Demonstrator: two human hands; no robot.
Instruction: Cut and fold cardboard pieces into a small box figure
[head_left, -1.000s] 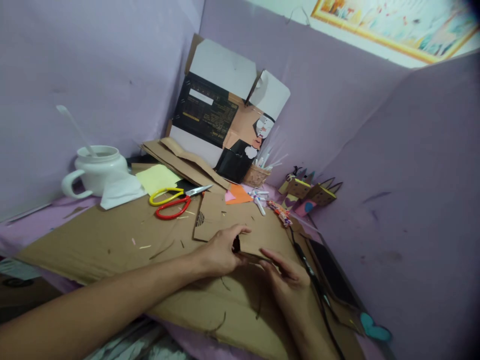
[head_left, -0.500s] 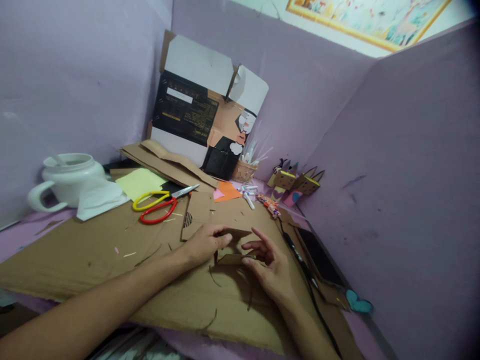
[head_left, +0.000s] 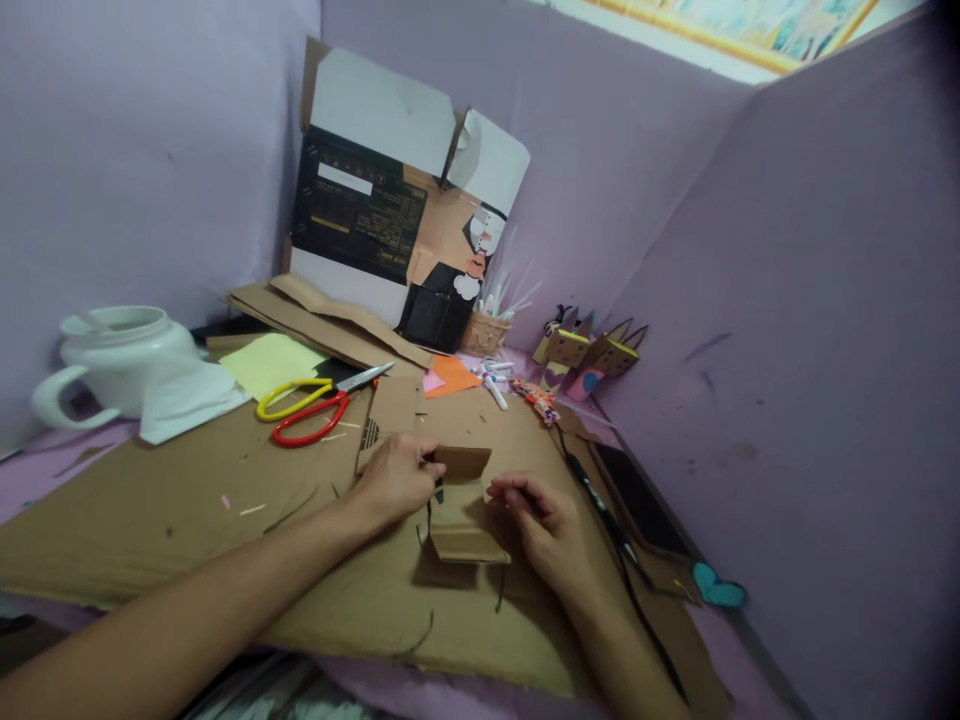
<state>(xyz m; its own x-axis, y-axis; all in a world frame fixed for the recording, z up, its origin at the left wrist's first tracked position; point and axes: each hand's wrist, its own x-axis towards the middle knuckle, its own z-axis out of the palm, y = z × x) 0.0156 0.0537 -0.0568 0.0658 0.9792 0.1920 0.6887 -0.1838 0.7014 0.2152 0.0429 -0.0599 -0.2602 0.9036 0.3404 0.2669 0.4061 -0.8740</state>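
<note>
A small piece of brown cardboard (head_left: 466,512) is folded into a channel, with one flap raised at the back and another along the front. My left hand (head_left: 401,482) is closed on its back left corner, thumb on the inner side. To the right of the piece is my right hand (head_left: 536,515), its fingers curled in and the thumb drawn up against them. It is apart from the cardboard, and I see nothing in it. Behind my left hand lies a flat cardboard strip (head_left: 395,405) with dark printed stripes. Scissors (head_left: 322,405) with one yellow and one red handle lie further left.
A large cardboard sheet (head_left: 225,540) covers the table. A white pot (head_left: 124,355) stands at left. Black cord (head_left: 611,530) and a dark phone-like slab (head_left: 637,495) lie at right. An unfolded box (head_left: 367,210) leans on the wall behind several markers (head_left: 493,385).
The folded piece has opened out, its front flap dropping toward me and its inside showing. My right hand has come off it and its fingers have curled in. The view has shifted slightly.
</note>
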